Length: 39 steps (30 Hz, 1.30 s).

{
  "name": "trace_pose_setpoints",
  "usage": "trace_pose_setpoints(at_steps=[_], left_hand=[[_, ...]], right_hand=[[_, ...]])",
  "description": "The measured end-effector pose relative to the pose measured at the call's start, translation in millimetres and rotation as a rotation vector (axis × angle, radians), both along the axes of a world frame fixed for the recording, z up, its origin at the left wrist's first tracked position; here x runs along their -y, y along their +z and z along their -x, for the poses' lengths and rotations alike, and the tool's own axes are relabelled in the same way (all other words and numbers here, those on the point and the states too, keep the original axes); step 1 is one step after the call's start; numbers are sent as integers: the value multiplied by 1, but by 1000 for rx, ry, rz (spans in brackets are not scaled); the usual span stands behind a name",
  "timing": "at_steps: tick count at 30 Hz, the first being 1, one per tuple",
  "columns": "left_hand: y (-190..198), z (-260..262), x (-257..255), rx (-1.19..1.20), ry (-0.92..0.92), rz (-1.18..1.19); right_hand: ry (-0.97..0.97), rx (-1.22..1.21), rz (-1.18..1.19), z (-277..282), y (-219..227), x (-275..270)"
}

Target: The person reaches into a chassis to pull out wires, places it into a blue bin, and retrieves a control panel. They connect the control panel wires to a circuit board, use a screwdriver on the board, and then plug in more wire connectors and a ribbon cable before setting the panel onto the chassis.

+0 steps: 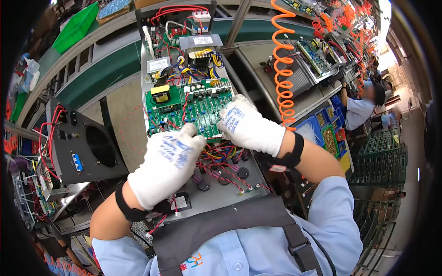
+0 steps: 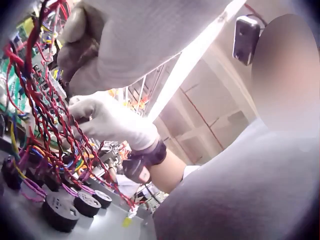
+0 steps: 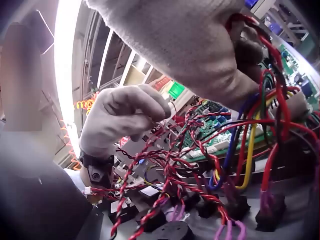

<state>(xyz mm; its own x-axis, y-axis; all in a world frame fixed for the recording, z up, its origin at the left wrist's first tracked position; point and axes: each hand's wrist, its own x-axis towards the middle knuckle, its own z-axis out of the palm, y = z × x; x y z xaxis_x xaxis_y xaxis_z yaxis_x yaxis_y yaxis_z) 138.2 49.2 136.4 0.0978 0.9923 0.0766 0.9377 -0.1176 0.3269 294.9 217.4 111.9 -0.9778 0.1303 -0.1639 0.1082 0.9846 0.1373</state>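
A green circuit board (image 1: 209, 108) lies in an open metal chassis (image 1: 218, 188), with coloured wires along its near edge. My left hand (image 1: 170, 158), in a white glove, is over the board's near left corner. Its thumb and finger pinch a thin twisted wire (image 3: 174, 111), seen in the right wrist view. My gloved right hand (image 1: 251, 124) is at the board's right edge. In the right wrist view its fingers curl by a thick twisted red and black wire (image 3: 276, 55) that passes into the grip; the fingertips are partly hidden. Round black parts (image 2: 60, 214) with purple leads sit below.
A dark fan panel (image 1: 87, 142) stands to the left. An orange coiled hose (image 1: 282, 69) hangs at the right. Beyond it are another heatsinked unit (image 1: 294, 69) and bins of small brass parts (image 1: 329, 140). Another person (image 1: 361, 108) works at the far right.
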Motion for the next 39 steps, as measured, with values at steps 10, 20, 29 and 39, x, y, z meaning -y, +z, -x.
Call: trace_pose_setpoints(at_steps=[10, 20, 29, 39], left_hand=[[-26, 4, 6, 429, 60, 21], [-13, 13, 13, 677, -132, 159], [-22, 19, 28, 769, 95, 166], [-22, 21, 27, 802, 126, 210]], right_hand=[[74, -63, 95, -3, -5, -10], [109, 71, -72, -1, -8, -7], [239, 22, 81, -4, -9, -18], [-127, -55, 372, -15, -35, -16]])
